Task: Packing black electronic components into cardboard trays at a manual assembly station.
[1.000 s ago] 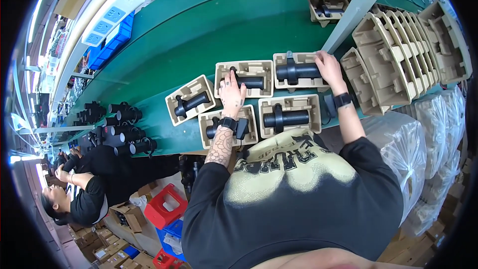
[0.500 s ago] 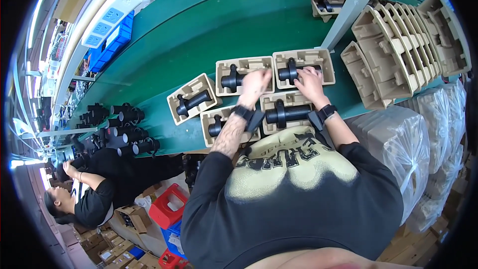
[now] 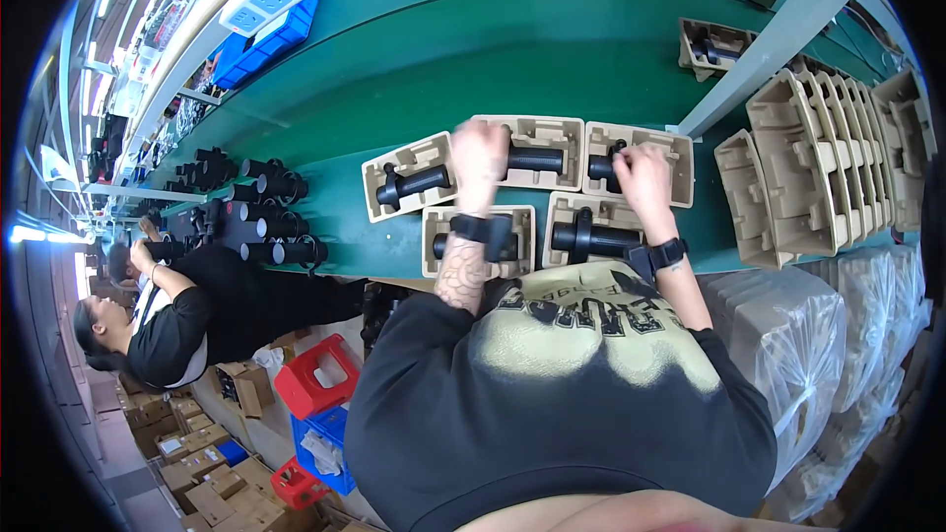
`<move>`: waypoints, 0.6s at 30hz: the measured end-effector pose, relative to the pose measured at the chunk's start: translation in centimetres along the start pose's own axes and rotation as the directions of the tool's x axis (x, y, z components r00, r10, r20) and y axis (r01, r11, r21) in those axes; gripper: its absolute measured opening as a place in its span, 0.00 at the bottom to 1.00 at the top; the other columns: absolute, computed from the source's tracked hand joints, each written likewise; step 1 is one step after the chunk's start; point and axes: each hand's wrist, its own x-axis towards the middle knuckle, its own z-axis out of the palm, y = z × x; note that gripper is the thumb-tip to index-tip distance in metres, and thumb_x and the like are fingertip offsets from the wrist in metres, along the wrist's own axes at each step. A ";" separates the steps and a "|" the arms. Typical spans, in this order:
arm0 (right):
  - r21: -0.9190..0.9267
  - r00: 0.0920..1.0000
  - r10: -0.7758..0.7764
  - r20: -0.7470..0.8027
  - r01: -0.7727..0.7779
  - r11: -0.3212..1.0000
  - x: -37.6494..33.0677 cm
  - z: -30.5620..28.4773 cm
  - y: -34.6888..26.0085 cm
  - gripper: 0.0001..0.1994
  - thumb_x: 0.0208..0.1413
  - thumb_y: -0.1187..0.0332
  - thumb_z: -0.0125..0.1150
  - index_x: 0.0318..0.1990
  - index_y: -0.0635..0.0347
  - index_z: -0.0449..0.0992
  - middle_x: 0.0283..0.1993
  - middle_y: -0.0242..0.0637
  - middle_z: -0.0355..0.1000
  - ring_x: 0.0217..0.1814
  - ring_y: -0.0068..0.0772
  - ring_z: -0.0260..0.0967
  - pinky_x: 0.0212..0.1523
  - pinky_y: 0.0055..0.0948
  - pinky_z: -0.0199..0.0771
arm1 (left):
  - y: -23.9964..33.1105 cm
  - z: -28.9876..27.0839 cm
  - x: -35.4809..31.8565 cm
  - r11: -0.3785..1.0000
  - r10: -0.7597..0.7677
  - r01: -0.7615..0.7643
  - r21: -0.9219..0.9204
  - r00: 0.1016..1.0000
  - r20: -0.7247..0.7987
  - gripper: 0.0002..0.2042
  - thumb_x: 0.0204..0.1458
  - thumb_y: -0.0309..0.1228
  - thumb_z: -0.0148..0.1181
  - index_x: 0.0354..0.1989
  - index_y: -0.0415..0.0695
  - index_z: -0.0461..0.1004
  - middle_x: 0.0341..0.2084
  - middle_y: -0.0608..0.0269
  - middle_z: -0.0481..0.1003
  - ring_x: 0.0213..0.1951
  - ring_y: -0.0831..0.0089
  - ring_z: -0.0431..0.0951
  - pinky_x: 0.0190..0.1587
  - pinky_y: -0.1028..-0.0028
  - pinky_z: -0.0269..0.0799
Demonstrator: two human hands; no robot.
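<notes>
My left hand (image 3: pixel 479 153), smeared by motion, is over the left end of the far middle tray (image 3: pixel 574 125) and covers part of the black tube (image 3: pixel 537 159) lying there. Whether it touches the tube is hidden. My right hand (image 3: pixel 642 180) has its fingers bent over a black tube with a ring collar (image 3: pixel 601 168) in the far right tray (image 3: pixel 680 166). Similar collared tubes lie in the tilted left tray (image 3: pixel 371 173) and the near right tray (image 3: pixel 557 202). My left wrist partly hides the near left tray (image 3: pixel 522 213) and its contents.
Nested moulded trays (image 3: pixel 788 158) stand at the right, beside a grey post (image 3: pixel 778 49). Another tray (image 3: pixel 690 32) sits far right. Black tubes (image 3: pixel 281 227) stand at the left, near a co-worker (image 3: pixel 168 325). Bagged stacks (image 3: pixel 778 335) and a red stool (image 3: pixel 315 374) flank me.
My left hand has moved left along the far middle tray, uncovering the tube's right part. My right hand remains at the far right tray's tube, its fingers more bent. The view has shifted.
</notes>
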 end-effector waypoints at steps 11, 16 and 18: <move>0.083 0.977 -0.209 0.036 0.205 0.975 3.2 8.3 -4.2 0.13 0.40 0.63 0.60 0.17 0.67 0.73 0.25 0.48 0.72 0.36 0.48 0.69 0.42 0.44 0.67 | -10.9 1.8 1.4 0.957 -0.163 0.098 0.273 0.960 0.228 0.28 0.55 0.52 0.45 0.27 0.35 0.76 0.25 0.41 0.76 0.32 0.46 0.78 0.36 0.56 0.73; 0.133 0.974 -0.171 0.151 0.152 0.979 7.3 7.3 -6.0 0.12 0.35 0.63 0.61 0.20 0.67 0.76 0.26 0.45 0.74 0.37 0.46 0.69 0.44 0.42 0.69 | -11.2 1.8 4.5 0.962 0.017 -0.072 0.262 0.978 0.206 0.20 0.54 0.43 0.50 0.39 0.34 0.70 0.24 0.41 0.76 0.30 0.46 0.78 0.34 0.55 0.73; 0.146 0.983 -0.147 0.114 0.129 0.981 9.4 7.1 -6.7 0.12 0.35 0.63 0.61 0.20 0.67 0.76 0.26 0.46 0.73 0.37 0.46 0.69 0.43 0.42 0.69 | -10.8 1.1 7.2 0.968 0.059 -0.102 0.229 0.981 0.187 0.19 0.53 0.40 0.51 0.42 0.34 0.67 0.23 0.42 0.76 0.29 0.46 0.77 0.34 0.55 0.73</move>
